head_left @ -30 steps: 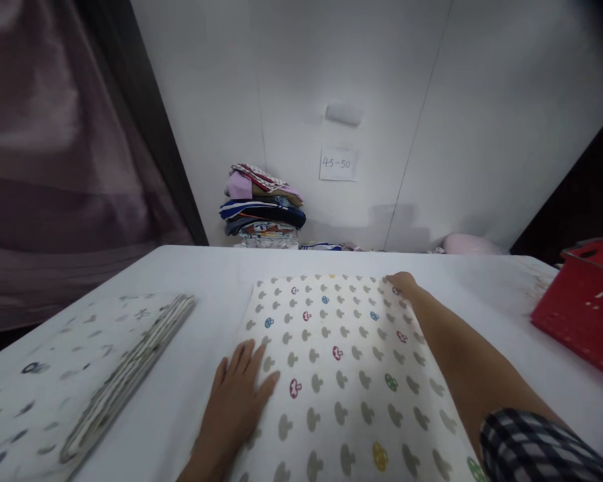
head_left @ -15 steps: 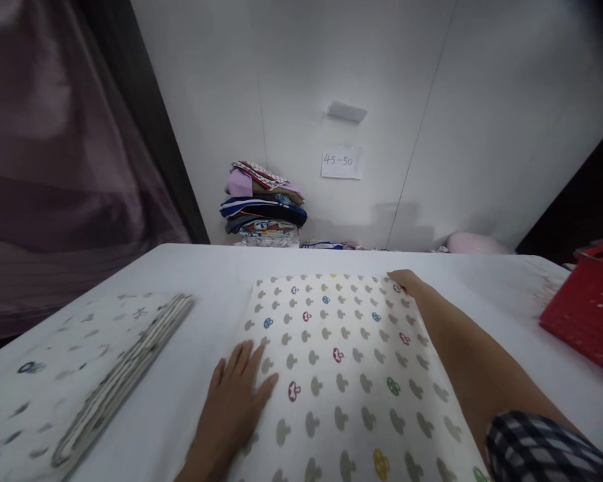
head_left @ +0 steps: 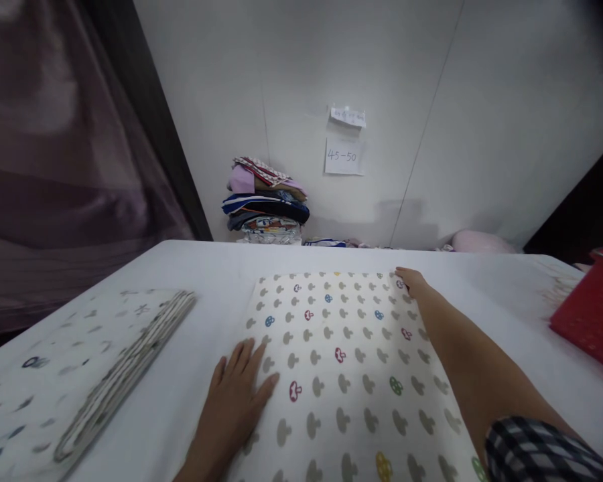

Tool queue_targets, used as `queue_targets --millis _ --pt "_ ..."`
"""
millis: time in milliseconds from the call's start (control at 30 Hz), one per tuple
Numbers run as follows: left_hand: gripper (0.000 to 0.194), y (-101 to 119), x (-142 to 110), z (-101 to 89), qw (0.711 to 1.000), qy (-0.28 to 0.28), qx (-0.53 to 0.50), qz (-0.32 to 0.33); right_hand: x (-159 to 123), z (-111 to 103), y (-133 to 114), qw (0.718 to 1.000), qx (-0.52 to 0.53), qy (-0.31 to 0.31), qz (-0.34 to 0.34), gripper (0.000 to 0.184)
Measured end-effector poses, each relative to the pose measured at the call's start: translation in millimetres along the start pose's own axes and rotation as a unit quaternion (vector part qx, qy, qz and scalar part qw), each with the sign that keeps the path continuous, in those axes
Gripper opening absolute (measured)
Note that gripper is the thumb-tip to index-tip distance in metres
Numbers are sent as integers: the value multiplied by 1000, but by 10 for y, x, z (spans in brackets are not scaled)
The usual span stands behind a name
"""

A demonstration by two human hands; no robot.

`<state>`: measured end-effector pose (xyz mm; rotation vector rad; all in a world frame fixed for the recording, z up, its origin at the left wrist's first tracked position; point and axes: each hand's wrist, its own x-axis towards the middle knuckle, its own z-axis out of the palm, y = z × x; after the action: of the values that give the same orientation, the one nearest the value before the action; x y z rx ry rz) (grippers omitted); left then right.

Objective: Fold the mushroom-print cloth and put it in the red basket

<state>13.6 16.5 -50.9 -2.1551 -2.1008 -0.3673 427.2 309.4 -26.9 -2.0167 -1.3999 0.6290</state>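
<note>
A white cloth printed with mushrooms (head_left: 342,375) lies flat before me, its far edge straight and its near end running out of the frame. My left hand (head_left: 238,395) rests flat on the cloth's left edge, fingers stretched and slightly apart. At the far right corner, my right hand (head_left: 411,280) has its fingers closed around the edge; part of the grip is hidden. The right forearm lies along the cloth's right side, with a checked sleeve (head_left: 537,445) at its lower end. To the left is a thick folded patterned cloth (head_left: 90,368), apart from my hands.
Both cloths lie on a white table (head_left: 211,268). Behind its far edge rises a stack of folded fabrics (head_left: 269,201) against the wall. A red basket (head_left: 590,318) stands at the right. A purple curtain (head_left: 55,167) hangs at the left, and a paper sign (head_left: 344,156) reads "45-50".
The view has shifted slightly, and the red basket sits a little farther right in it. Both hands keep their places on the mushroom-print cloth.
</note>
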Motion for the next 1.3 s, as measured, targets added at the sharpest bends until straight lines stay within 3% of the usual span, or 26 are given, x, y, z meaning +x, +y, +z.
queue_targets --millis 133,267,367,500,600,800,967,1100,1200,1300 --pt "59 8 -2 -10 1000 1 -5 -4 -9 -121 -42 997 -73 -7 -25 27" --pt "59 -5 -7 13 1000 7 -3 0 -151 -143 -116 988 -138 14 -68 38" --pt "59 -11 -7 28 1000 10 -2 4 -353 54 -182 974 -172 6 -150 44" --pt "59 5 1 5 1000 2 -1 1 -581 390 -241 936 -246 -69 -242 55" --pt "59 25 4 -27 1000 -6 -4 -6 -649 477 -292 909 -316 -115 -248 64" --pt "58 52 -17 -49 1000 -6 -23 -12 -798 525 -346 897 -340 -95 -265 67" --pt "60 79 -36 -68 999 -23 -35 -21 -921 671 -372 891 -346 -122 -267 63" --pt "61 106 -38 -116 997 -45 -48 -28 -1057 870 -686 882 -335 -109 -313 65" --pt "62 116 -43 -138 997 -52 -56 -34 -1190 1096 -974 861 -315 -140 -375 66" --pt "63 109 -51 -128 996 -55 -63 -32 -1249 1281 -1125 850 -317 -180 -380 65"
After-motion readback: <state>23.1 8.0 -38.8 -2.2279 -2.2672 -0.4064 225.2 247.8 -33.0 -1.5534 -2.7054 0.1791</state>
